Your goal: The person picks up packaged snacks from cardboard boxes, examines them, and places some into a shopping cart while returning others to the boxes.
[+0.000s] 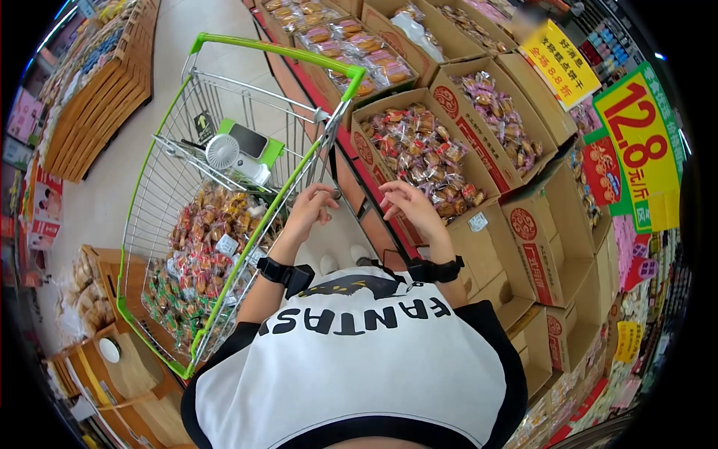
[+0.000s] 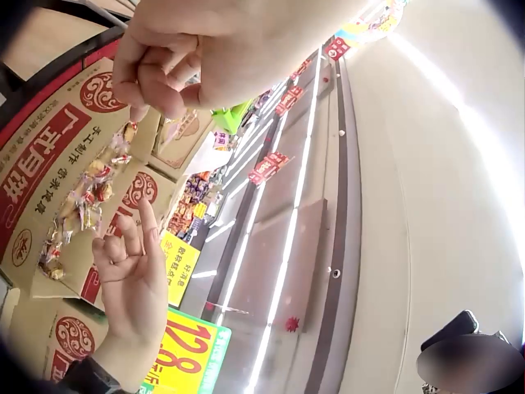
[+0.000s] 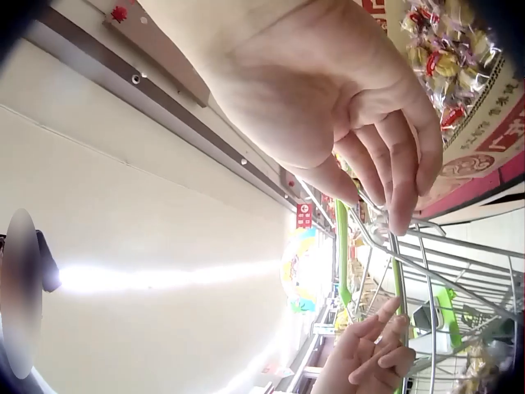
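Observation:
Both hands hang in the air in front of the body, apart and holding nothing. In the head view the left hand [image 1: 310, 208] is beside the green-edged shopping cart [image 1: 284, 49], its fingers loosely bent. The right hand [image 1: 411, 206] is near a cardboard box of wrapped snacks [image 1: 422, 153], fingers loosely bent too. Inside the cart lie bagged wrapped snacks [image 1: 206, 247], a white handheld fan [image 1: 222, 152] and a phone [image 1: 249, 141]. The left wrist view shows the left hand [image 2: 176, 61] and the right hand [image 2: 135, 287]; the right wrist view shows the right hand [image 3: 344, 107] above the left [image 3: 365, 357].
More cardboard boxes of packaged snacks [image 1: 359, 49] stand along the right, with yellow price signs [image 1: 639, 142] beyond. A wooden display stand [image 1: 101, 90] is at the upper left. Wooden shelving [image 1: 134, 367] stands at the lower left, beside the cart.

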### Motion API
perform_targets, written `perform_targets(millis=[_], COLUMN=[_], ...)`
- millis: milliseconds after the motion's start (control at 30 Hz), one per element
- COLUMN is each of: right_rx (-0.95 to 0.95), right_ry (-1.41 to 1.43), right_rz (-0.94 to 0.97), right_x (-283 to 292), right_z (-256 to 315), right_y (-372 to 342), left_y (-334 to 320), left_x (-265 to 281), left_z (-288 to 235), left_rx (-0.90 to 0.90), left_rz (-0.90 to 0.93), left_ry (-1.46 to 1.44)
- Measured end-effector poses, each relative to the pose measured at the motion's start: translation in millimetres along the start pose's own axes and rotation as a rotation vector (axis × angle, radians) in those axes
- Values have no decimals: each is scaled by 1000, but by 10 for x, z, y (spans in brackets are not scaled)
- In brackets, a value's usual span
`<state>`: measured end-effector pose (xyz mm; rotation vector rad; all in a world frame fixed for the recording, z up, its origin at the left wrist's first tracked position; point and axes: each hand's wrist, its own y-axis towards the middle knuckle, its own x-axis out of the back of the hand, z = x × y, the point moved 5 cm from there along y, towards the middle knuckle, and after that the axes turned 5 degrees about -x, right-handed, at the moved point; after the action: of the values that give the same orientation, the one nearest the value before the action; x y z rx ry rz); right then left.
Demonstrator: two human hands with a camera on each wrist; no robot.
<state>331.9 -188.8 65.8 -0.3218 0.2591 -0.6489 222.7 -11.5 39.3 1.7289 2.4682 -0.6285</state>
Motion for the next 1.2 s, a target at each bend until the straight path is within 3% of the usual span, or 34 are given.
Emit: perform_targets(millis=[333, 567, 833, 1200], right_rx=[30, 47, 7, -111], right_ry=[-19, -51, 71, -64], right_rz=[-285, -457, -639, -753], right_x=[720, 1160, 1639, 1970], right_z=[231, 298, -56, -334], right_y=[-280, -368, -197, 40], left_y=[118, 291, 501, 782], left_x=[-283, -559, -836, -1267], left_z=[-28, -233, -180, 41], left_rx=[33, -112, -122, -58], left_rz=[107, 259, 361, 517], left_ry=[19, 71, 150, 199])
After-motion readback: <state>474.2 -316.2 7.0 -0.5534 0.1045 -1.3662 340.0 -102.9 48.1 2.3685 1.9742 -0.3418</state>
